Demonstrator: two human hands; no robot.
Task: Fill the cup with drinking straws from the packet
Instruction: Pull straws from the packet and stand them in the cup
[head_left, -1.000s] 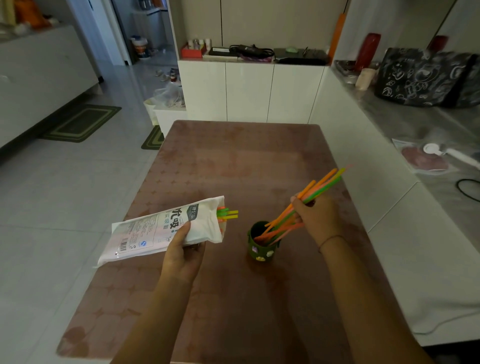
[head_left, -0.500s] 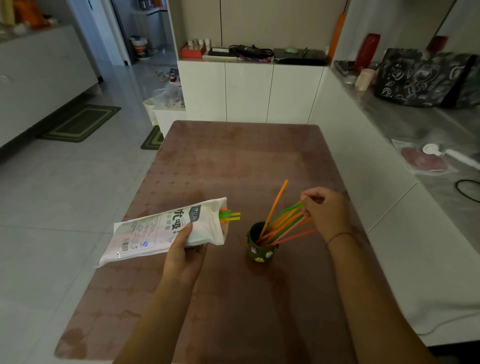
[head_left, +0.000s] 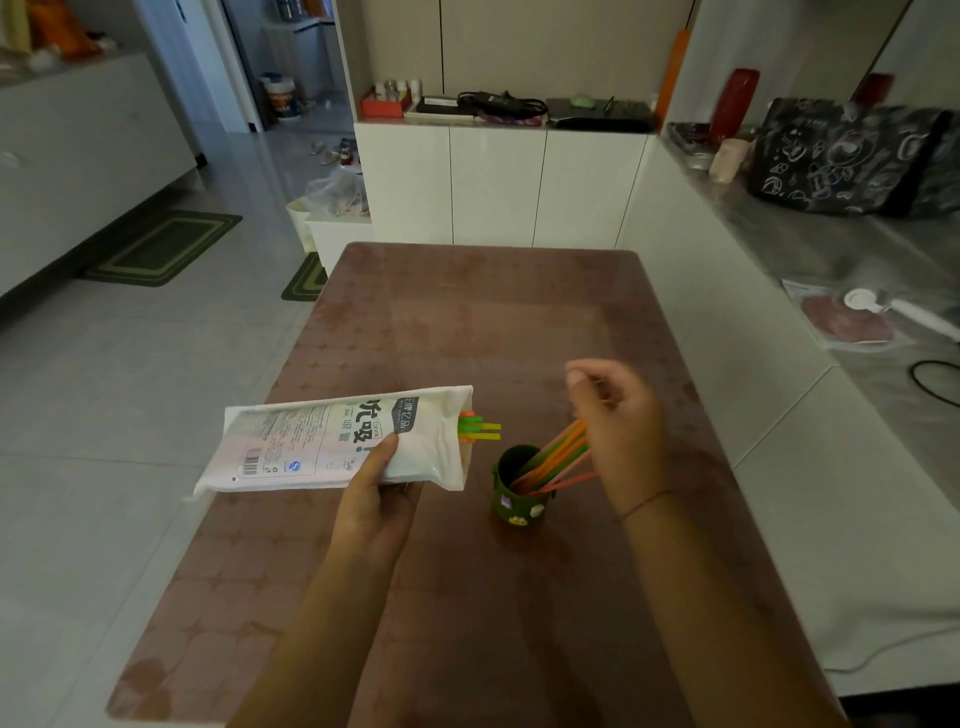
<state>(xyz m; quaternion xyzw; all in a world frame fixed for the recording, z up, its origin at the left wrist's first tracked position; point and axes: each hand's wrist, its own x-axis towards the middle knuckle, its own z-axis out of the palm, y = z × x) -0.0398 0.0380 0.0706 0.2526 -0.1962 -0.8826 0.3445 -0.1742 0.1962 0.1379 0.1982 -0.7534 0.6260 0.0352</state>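
Standing on the surface (head_left: 467, 322), the cup (head_left: 514, 504) is holding leaning straws (head_left: 558, 457); the blurred right hand (head_left: 618, 431) is hovering over them, its grip unclear. The left hand (head_left: 374, 499) is gripping the packet (head_left: 322, 441), straw ends (head_left: 480, 428) protruding.

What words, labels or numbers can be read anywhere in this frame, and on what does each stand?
"吸": large black character on the white straw packet; the character beside it is uncertain.
"Drink": small boxed word next to those characters, read with some doubt.
Dark tag on the packet: characters too blurred to read.
Barcode and fine print: too small to read.
Green cup: stickers only, no legible text.
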